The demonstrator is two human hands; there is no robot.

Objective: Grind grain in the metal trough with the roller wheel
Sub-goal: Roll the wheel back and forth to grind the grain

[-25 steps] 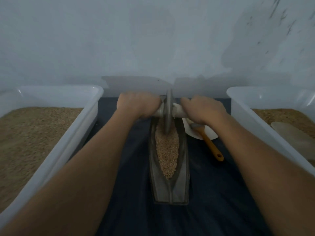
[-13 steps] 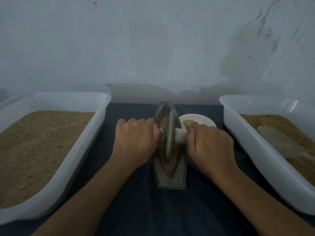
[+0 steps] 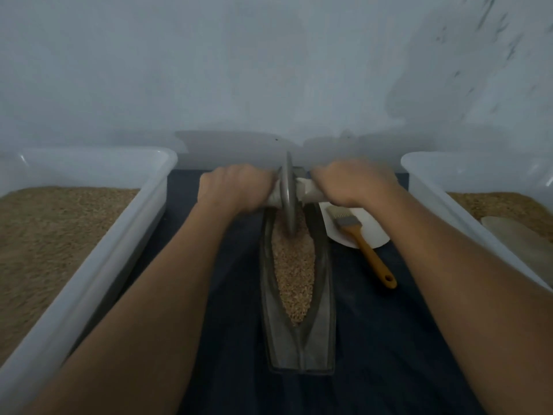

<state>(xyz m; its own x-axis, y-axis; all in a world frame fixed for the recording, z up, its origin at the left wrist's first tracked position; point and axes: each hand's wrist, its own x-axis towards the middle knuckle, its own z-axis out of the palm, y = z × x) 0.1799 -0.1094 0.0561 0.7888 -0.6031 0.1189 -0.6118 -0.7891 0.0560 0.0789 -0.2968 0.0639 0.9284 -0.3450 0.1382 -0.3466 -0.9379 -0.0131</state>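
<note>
A long boat-shaped metal trough (image 3: 321, 339) lies lengthwise on the dark cloth in front of me, with tan grain (image 3: 294, 271) filling its groove. The grey roller wheel (image 3: 288, 194) stands upright at the trough's far end, its rim down in the grain. A pale axle handle (image 3: 308, 191) runs through the wheel. My left hand (image 3: 236, 188) grips the axle left of the wheel, and my right hand (image 3: 353, 182) grips it on the right. Both arms are stretched out forward.
A large white tub (image 3: 98, 259) of grain stands at the left, another white tub (image 3: 431, 187) with grain and a pale scoop (image 3: 514, 238) at the right. A white dish (image 3: 374, 232) with an orange-handled brush (image 3: 363, 244) lies right of the trough. A wall stands close behind.
The wheel rolled from the trough's far end toward me, then back out to the far end, my hands and arms stretching forward with it. The brush and dish are uncovered again.
</note>
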